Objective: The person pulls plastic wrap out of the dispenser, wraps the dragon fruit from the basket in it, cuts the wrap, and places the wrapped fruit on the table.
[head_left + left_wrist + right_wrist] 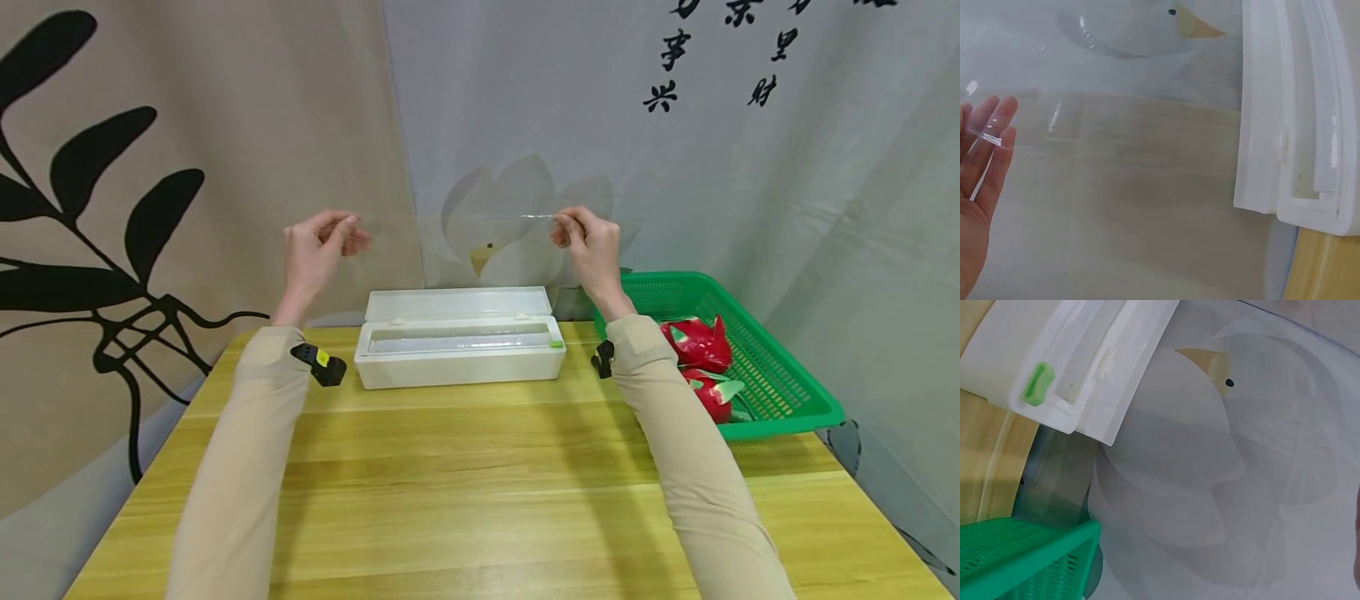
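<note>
A sheet of clear cling film (525,217) is stretched between my two raised hands, seen mainly by its shine. My left hand (318,248) pinches its left corner between thumb and fingers. The opposite corner is pinched by my right hand (592,250), at about the same height. In the left wrist view, the film (1055,114) shows glossy creases beside the fingers. Below and between the hands, a white cling film dispenser (461,367) sits on the table, its lid (457,303) raised and a film roll inside. A green slide cutter (1038,384) is at its right end.
A green plastic basket (787,427) stands at the table's right, holding red dragon fruits (697,346) with green tips, under the right forearm. The wooden table (450,500) reaches back to a curtain (300,125) printed with leaves, a bird and characters.
</note>
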